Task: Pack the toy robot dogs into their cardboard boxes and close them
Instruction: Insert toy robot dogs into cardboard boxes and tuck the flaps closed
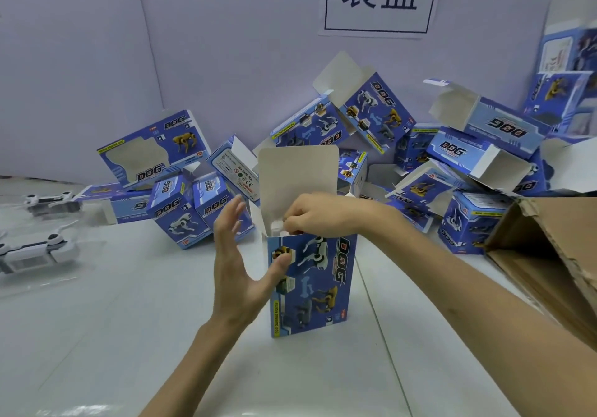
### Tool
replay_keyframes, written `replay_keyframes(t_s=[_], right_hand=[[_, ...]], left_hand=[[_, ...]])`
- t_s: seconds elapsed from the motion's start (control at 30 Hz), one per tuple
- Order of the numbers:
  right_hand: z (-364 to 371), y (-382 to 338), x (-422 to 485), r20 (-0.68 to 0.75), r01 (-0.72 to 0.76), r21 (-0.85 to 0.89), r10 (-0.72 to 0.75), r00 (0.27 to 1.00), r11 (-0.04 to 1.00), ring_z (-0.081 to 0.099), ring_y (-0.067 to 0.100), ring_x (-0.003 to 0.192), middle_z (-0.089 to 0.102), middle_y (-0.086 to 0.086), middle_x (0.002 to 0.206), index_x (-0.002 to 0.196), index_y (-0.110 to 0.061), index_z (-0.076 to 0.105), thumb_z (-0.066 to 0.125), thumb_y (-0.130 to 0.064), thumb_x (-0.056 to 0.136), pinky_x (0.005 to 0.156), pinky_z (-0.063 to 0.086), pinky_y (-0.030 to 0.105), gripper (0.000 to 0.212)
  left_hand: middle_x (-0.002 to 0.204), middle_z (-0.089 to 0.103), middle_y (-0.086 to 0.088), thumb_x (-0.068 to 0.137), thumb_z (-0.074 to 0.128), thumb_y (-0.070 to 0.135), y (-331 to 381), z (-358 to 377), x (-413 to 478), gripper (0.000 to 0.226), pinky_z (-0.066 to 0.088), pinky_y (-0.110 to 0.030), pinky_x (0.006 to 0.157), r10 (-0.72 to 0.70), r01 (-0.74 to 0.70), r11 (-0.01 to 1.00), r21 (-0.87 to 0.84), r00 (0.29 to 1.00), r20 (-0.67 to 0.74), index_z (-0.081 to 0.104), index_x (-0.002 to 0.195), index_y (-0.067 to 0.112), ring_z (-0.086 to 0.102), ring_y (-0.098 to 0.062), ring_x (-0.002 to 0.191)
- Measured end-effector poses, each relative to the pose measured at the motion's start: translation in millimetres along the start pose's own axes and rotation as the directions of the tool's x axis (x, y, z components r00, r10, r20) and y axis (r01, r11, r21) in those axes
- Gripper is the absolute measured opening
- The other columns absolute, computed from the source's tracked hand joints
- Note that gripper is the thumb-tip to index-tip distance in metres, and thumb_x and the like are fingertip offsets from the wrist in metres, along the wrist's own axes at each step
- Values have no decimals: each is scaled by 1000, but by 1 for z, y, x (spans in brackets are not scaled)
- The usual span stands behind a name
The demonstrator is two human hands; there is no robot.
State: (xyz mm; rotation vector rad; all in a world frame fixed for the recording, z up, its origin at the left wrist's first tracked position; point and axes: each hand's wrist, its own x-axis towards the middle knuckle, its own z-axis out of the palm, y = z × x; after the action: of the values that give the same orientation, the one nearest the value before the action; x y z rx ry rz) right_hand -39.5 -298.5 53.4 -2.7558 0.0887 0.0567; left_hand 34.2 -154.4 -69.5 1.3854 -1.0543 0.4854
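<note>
Can see only a small white bit inside the open box under the right grip, too hidden to name.

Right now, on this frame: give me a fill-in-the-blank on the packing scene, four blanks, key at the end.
The top flap of the upright box stands ____.
The right hand pinches a white item at the box's ____ end.
The left hand, fingers straight, touches the box front with its ____.
Two white toy dogs lie on the table on the person's ____ side.
Missing: open; top; thumb; left.
</note>
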Motion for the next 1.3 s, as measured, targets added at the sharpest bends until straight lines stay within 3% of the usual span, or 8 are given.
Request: replay_keyframes(t_s=[0.2,0.43,0.57,0.7,0.8,0.93,1.1,1.3], right_hand=[[-12,8,-11,-50,62,197,-53,997,978,48,11,63,56,0,68,75,-8,65,48,-22,102,59,37,20,35],[-13,3,-11,-53,-63,157,72,996,986,42,9,51,51,-5,55,61,-13,58,50,-20,99,51,34,18,39],[-20,0,-11,14,-127,430,134,991,894,43,14,52,51,7,59,65,-1,57,47,-5,96,54,39,22,32],[-33,3,-25,-124,-52,321,97,988,946,67,16,75,71,6,84,95,-1,71,48,-14,102,73,56,25,28],[-30,16,-50,-504,-37,207,139,853,978,64,6,91,67,-9,98,99,-27,68,63,-24,94,72,48,18,8],[12,33,-77,-736,36,526,433,520,850,57,5,102,59,-6,115,113,-27,59,65,-29,93,81,44,22,21],[48,23,-74,-626,280,756,530,572,591,64,11,106,69,-3,114,109,-25,67,37,-20,106,83,53,26,31],[63,24,-68,-747,317,599,372,551,735,56,-7,118,66,-22,122,131,-36,59,30,-35,109,92,42,9,36]], left_hand=[[136,57,3,89,60,33,19,-2,21,49,39,-32,110,240,-263,937,231,963,120,60,132,9,47,-14,133],[110,73,4,86,54,36,40,-18,41,42,52,-31,89,140,-257,920,297,921,364,74,113,12,64,-7,100],[104,74,6,88,52,38,53,-25,51,49,46,-15,76,62,-266,890,369,874,482,64,131,17,59,-3,84],[110,71,6,97,42,55,61,-23,62,66,49,-24,83,70,-420,788,450,788,612,30,154,23,59,-9,88],[112,64,3,94,28,68,66,-13,61,73,48,-27,82,23,-448,729,517,771,636,9,157,36,58,-14,93],[104,56,-5,82,9,83,78,8,51,81,43,-33,65,-51,-475,603,641,778,626,25,149,40,60,-27,90],[113,55,-8,81,16,85,93,19,51,82,42,-32,68,-174,-441,556,705,768,617,44,140,36,58,-26,97],[111,52,-5,80,25,86,95,15,53,79,41,-32,69,-198,-475,506,719,748,634,57,128,32,57,-24,94]])
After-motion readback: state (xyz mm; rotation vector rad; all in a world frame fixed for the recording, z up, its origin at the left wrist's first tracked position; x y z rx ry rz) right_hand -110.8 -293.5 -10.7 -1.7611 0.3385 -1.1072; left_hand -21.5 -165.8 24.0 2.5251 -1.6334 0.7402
